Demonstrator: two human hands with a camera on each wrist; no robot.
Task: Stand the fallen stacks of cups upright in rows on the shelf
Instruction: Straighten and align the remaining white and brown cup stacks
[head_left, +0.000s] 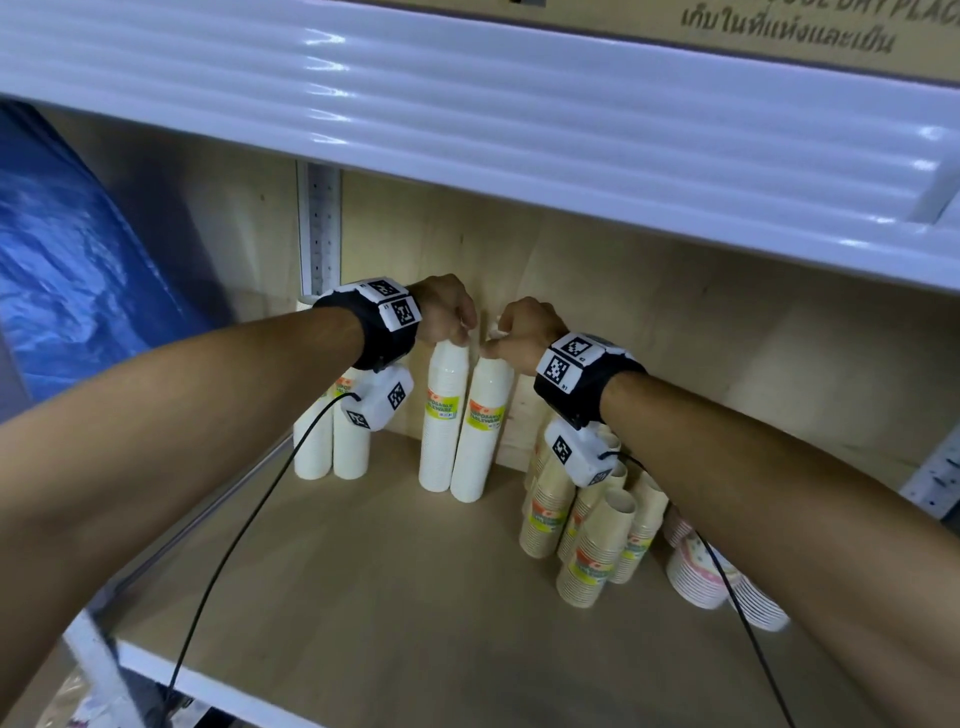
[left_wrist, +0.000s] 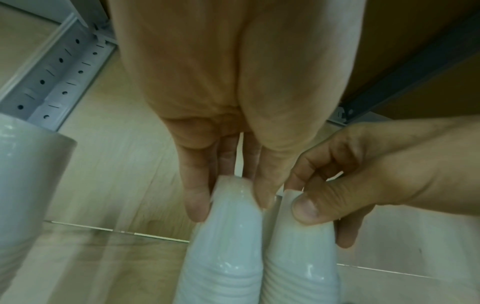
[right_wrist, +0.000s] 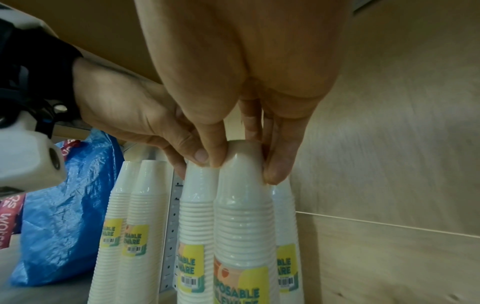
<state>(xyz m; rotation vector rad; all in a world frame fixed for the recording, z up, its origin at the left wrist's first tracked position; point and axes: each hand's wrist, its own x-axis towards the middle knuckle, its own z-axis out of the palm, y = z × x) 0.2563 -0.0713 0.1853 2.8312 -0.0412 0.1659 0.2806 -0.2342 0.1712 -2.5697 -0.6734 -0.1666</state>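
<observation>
Two tall white cup stacks stand side by side and touching at the back of the wooden shelf (head_left: 363, 597). My left hand (head_left: 452, 317) pinches the top of the left stack (head_left: 441, 415), shown from above in the left wrist view (left_wrist: 226, 236). My right hand (head_left: 519, 332) pinches the top of the right stack (head_left: 480, 431), which leans slightly towards its neighbour. In the right wrist view, the right hand (right_wrist: 244, 160) has its thumb and fingers curled round that stack's top cup (right_wrist: 244, 195). A third white stack (right_wrist: 285, 226) stands just behind.
Two more white stacks (head_left: 332, 441) stand at the far left by the perforated upright. Several brown cup stacks (head_left: 587, 525) cluster under my right wrist, with patterned cups (head_left: 701, 571) lying beside them. The upper shelf (head_left: 467, 104) hangs low overhead. A blue bag (head_left: 67, 270) sits left.
</observation>
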